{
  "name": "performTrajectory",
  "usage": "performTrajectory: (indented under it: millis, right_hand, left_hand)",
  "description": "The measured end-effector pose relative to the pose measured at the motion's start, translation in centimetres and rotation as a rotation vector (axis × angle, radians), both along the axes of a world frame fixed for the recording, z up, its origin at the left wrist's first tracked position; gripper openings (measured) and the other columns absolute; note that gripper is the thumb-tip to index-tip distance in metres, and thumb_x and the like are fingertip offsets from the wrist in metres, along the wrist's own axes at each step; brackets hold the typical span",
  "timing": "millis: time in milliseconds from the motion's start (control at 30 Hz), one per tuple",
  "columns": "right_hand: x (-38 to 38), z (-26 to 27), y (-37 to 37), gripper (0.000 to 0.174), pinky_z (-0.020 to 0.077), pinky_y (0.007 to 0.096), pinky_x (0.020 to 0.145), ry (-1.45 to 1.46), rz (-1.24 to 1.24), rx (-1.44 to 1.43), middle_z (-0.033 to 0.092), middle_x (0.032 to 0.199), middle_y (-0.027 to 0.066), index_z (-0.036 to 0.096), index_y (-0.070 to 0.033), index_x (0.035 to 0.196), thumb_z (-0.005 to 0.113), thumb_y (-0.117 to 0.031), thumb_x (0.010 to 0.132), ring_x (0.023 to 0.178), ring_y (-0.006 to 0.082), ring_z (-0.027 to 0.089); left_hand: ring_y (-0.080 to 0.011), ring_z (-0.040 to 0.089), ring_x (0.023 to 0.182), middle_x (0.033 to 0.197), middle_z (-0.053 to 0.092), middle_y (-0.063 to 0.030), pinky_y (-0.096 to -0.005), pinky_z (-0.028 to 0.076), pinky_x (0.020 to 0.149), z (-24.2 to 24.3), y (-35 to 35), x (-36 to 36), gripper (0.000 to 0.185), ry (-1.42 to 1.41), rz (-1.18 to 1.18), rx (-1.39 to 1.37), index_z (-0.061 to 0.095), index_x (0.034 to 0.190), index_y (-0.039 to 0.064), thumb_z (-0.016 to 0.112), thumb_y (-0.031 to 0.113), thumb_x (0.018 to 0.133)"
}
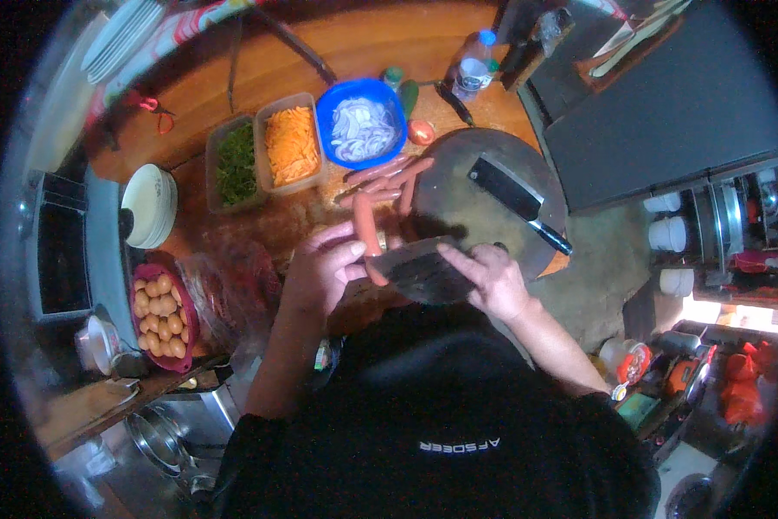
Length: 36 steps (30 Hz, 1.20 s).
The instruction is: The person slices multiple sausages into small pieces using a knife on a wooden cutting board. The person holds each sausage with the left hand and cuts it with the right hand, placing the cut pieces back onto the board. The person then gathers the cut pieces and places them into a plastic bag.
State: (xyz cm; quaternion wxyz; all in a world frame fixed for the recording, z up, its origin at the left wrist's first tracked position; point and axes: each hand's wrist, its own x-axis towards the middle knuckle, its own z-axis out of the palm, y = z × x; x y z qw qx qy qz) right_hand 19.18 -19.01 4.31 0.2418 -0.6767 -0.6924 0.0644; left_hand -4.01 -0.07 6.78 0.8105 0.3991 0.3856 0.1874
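My left hand grips a pink sausage, held upright off the table. In my right hand is a broad, dark knife blade, with my index finger stretched along it. The blade's left end meets the lower part of the sausage; whether it has cut in is not clear. Beyond both hands lie several other sausages in a loose pile, some against the round chopping block. A second knife, a black-handled cleaver, rests flat on that block.
A blue bowl of sliced onions, a tub of shredded carrot and a tub of chopped greens line the far side. A red onion and a bottle stand behind the block. Eggs and stacked bowls are left.
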Motion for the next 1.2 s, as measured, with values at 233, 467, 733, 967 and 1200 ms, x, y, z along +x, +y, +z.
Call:
performTrajectory:
  millis: [233,467,733,967,1200]
  right_hand:
    - [-0.1,0.6,1.2,0.085,0.0532,0.0452,0.073,-0.061,0.137,-0.058,0.058,0.083,0.0114,0.062,-0.018,0.141,0.075,-0.007,0.058,0.078,0.0328,0.061]
    - [1.5,-2.0,1.3,0.079,0.0582,0.0454,0.081,0.083,-0.054,-0.111,0.068,0.094,0.0195,0.066,-0.019,0.137,0.069,0.001,0.061,0.088,0.0377,0.069]
    - [0.9,-3.0,0.5,0.079,0.0589,0.046,0.084,0.121,-0.092,-0.177,0.068,0.093,0.0203,0.066,-0.019,0.137,0.069,0.003,0.062,0.088,0.0386,0.069]
    - [0.3,-1.7,0.9,0.08,0.058,0.0461,0.085,0.043,-0.038,-0.179,0.069,0.09,0.0175,0.063,-0.02,0.141,0.072,0.0,0.064,0.088,0.0364,0.069]
    - [1.4,-1.9,-2.2,0.078,0.0581,0.0469,0.079,0.069,-0.188,-0.22,0.068,0.093,0.0155,0.062,-0.02,0.141,0.073,-0.002,0.066,0.086,0.0367,0.068]
  left_hand:
    - [-0.0255,0.069,0.1,0.115,0.067,-0.0144,-0.0395,0.06,0.086,-1.3,1.2,-3.1,0.042,-0.077,0.093,-0.056,0.056,0.134,-0.007,0.063,0.008,0.096]
    - [-0.0273,0.071,0.086,0.101,0.07,-0.0137,-0.0381,0.061,0.077,4.0,2.2,-12.6,0.032,0.376,0.414,0.545,0.065,0.12,-0.004,0.066,0.006,0.09]
    - [-0.03,0.065,0.108,0.109,0.071,-0.0127,-0.0437,0.057,0.086,-1.9,3.2,-11.6,0.023,1.012,0.189,1.569,0.071,0.11,0.007,0.072,0.017,0.09]
    - [-0.0385,0.068,0.1,0.11,0.07,-0.0205,-0.0487,0.055,0.088,-12.1,6.6,4.5,0.029,0.742,-0.203,1.242,0.067,0.117,0.001,0.066,0.01,0.089]
    - [-0.0348,0.072,0.094,0.105,0.072,-0.0205,-0.0475,0.059,0.085,-16.3,7.8,6.2,0.028,0.379,-0.26,0.727,0.069,0.114,0.001,0.067,0.011,0.088]
